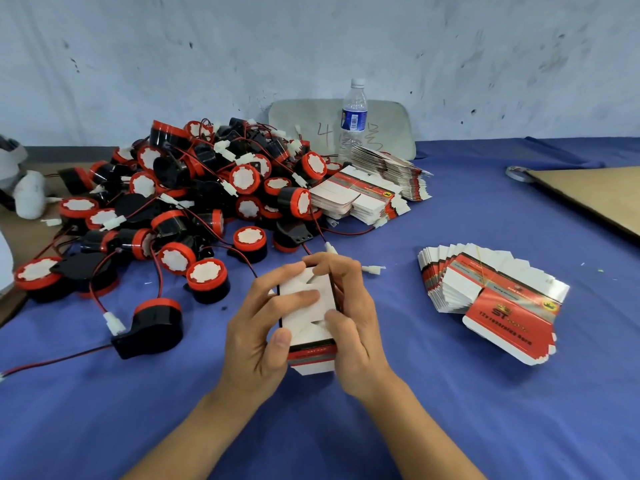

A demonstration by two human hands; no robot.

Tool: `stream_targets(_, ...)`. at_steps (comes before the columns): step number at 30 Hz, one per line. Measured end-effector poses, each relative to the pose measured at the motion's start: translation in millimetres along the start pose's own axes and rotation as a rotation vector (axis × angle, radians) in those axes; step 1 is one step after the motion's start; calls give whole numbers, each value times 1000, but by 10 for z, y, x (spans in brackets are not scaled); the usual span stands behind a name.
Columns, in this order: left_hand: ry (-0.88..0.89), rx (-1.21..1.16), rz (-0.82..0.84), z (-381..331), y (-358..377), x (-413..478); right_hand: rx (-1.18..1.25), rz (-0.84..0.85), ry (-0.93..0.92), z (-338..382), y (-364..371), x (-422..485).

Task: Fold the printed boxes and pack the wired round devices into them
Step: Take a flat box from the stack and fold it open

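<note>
While the white end flaps of the printed box (302, 324) are only pressed together and not yet seen to be tucked, the closure is the weak point. If either thumb lifts early, the stiff card would probably spring open. Uneven pressure could crease a flap or skew the box walls. Whether a device already sits inside cannot be told; if one does, a stray lead caught under the flaps would stop them seating.

The box is held upright just above the blue desk (450, 410), at the centre of the view. The left hand (256, 336) wraps its fingers round the 9 o'clock side, with its thumb laid flat across the upper flap. The right hand (358, 329) clamps the 3 o'clock side and far edge, with its thumb bearing on the lower flap. Both hands are closed firmly on the box.

The pile of wired round devices (194, 202) lies at 10 to 11 o'clock. A bundle of flat boxes (485, 292) lies at 3 o'clock, apart from the hands. More flat stacks (367, 195) lie at 12 to 1 o'clock.
</note>
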State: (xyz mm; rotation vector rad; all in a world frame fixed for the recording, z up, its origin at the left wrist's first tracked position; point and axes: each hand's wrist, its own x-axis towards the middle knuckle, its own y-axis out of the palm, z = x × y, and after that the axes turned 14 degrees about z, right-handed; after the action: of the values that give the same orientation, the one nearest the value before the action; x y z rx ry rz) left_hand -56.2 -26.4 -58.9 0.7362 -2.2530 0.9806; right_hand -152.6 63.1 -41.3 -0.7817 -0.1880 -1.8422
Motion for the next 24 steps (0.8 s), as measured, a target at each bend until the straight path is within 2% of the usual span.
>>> stream_targets(13, 56, 7, -77, 3, 24, -19, -37, -108, -82, -47, 48, -14)
stream_targets(15, 7, -111, -106, -19, 31, -7, -37, -136, -72, -37, 58, -17)
stream_targets(18, -200, -346, -204, -60, 57, 14, -21, -188, -56, -25, 52, -19)
stream_targets(20, -345, -386, -261, -37, 68, 23, 119, -257, 35, 4, 38, 12)
stream_targets(24, -493, -416, -174, 49, 42, 34, 889, -524, 530, -6, -155, 105)
